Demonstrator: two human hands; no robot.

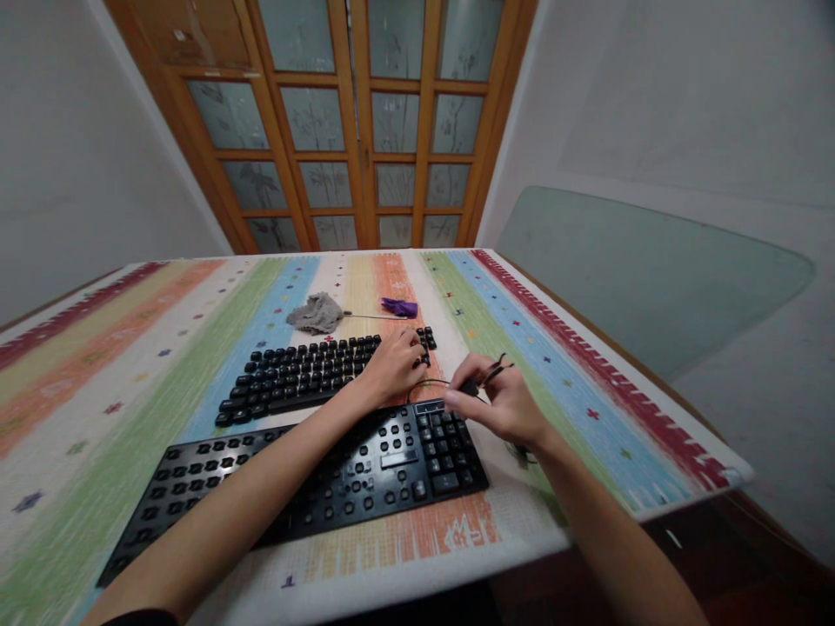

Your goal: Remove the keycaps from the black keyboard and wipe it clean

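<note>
My left hand (pixel 397 361) reaches over the right end of a group of loose black keycaps (pixel 306 369). Its fingers curl down among the caps, and the fingertips are hidden. To the right, my right hand (pixel 501 404) pinches a small black piece (pixel 467 388) between thumb and fingers; thin dark strands stick out above the knuckles. Its exact kind is unclear. Below both hands lies a black keyboard (pixel 358 487), tilted on the table. Most of its left and middle positions are bare of caps, while the number pad (pixel 447 448) has caps on. My left forearm hides part of it.
A crumpled grey cloth (pixel 317 313) lies behind the keycaps, next to a thin rod (pixel 375 316) and a purple cloth-like bundle (pixel 399 307). A striped tablecloth (pixel 561 374) covers the table. Glass-paned wooden doors (pixel 362 130) stand behind, with walls either side.
</note>
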